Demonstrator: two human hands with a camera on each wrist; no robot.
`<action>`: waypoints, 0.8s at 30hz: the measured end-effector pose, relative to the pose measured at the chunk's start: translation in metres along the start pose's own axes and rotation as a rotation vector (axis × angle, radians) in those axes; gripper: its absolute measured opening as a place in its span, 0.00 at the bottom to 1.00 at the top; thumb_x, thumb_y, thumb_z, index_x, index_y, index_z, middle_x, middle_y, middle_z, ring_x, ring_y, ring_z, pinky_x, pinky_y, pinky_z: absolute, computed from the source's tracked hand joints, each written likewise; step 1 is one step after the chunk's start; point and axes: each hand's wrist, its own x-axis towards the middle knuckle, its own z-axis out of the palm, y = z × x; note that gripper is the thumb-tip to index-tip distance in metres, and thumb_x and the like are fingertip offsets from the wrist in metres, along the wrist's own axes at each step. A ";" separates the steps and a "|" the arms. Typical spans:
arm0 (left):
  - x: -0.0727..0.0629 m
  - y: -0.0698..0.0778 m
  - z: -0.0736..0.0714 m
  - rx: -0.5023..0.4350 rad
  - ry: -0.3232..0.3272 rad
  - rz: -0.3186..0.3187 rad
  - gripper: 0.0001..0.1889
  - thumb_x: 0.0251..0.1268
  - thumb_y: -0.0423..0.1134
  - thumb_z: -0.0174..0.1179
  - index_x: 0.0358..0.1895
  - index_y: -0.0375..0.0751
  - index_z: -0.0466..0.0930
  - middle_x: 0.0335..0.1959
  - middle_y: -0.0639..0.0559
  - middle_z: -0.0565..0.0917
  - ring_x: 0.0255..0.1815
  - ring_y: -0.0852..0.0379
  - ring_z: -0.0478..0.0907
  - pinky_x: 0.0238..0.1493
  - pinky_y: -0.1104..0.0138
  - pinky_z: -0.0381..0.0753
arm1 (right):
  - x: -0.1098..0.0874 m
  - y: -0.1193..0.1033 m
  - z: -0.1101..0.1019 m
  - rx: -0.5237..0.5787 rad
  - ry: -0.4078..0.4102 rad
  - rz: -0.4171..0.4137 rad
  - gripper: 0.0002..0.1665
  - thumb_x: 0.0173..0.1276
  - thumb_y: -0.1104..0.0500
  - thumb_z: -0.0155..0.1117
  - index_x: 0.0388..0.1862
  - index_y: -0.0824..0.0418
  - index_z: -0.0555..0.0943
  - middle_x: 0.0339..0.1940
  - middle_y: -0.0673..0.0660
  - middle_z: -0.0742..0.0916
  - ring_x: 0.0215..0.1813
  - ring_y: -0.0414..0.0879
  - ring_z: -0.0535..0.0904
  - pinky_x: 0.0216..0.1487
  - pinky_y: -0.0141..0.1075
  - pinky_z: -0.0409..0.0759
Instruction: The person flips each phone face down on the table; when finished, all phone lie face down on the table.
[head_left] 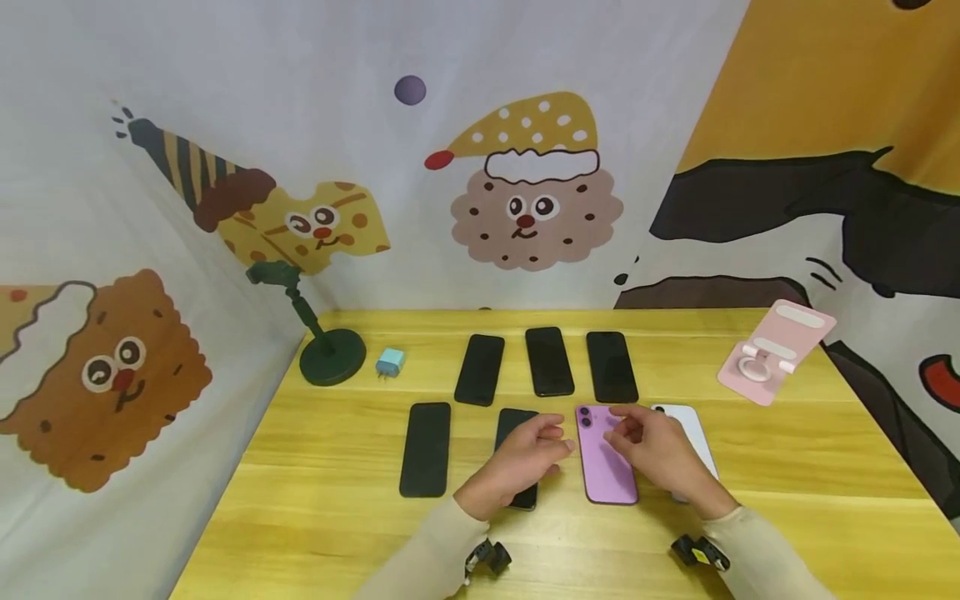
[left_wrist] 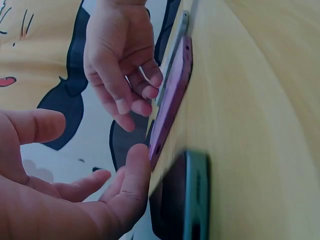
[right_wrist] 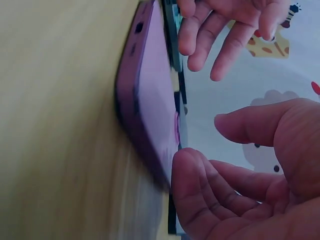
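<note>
A pink phone lies back-up on the table, its camera lenses at the far left corner. My right hand hovers over its right side, thumb apart from the loosely bent fingers and nothing between them. In the right wrist view the fingertips come close to the pink phone; whether they touch it I cannot tell. Above a dark phone is my left hand, holding nothing, its fingers spread toward the pink phone. A white phone is partly hidden under my right hand.
Another dark phone lies at front left. Behind stand-in a row lie three black phones. A green stand and a blue charger plug are at back left, a pink folding phone stand at back right.
</note>
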 end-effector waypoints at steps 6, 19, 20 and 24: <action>-0.011 -0.005 -0.021 0.013 0.042 0.031 0.31 0.76 0.42 0.63 0.77 0.36 0.68 0.59 0.44 0.79 0.55 0.56 0.80 0.59 0.52 0.84 | 0.008 -0.014 0.013 0.080 -0.023 0.004 0.25 0.70 0.57 0.74 0.63 0.65 0.83 0.38 0.52 0.89 0.37 0.42 0.82 0.33 0.31 0.80; -0.030 -0.017 -0.056 0.018 0.190 0.025 0.27 0.79 0.40 0.61 0.75 0.33 0.70 0.62 0.39 0.77 0.59 0.51 0.81 0.58 0.56 0.86 | 0.021 -0.045 0.044 0.176 -0.081 0.006 0.26 0.73 0.54 0.72 0.65 0.64 0.83 0.41 0.52 0.90 0.38 0.40 0.85 0.41 0.35 0.84; -0.031 -0.018 -0.059 0.023 0.198 0.028 0.28 0.79 0.40 0.61 0.75 0.32 0.70 0.63 0.38 0.77 0.60 0.50 0.80 0.58 0.56 0.86 | 0.022 -0.046 0.047 0.192 -0.087 0.007 0.26 0.73 0.54 0.72 0.65 0.64 0.83 0.41 0.53 0.90 0.38 0.40 0.85 0.39 0.34 0.83; -0.035 -0.021 -0.067 0.035 0.218 0.034 0.28 0.78 0.39 0.62 0.74 0.30 0.70 0.65 0.34 0.76 0.60 0.48 0.80 0.57 0.53 0.85 | 0.022 -0.051 0.054 0.289 -0.126 0.031 0.26 0.73 0.57 0.71 0.66 0.67 0.81 0.39 0.55 0.90 0.34 0.44 0.86 0.33 0.33 0.83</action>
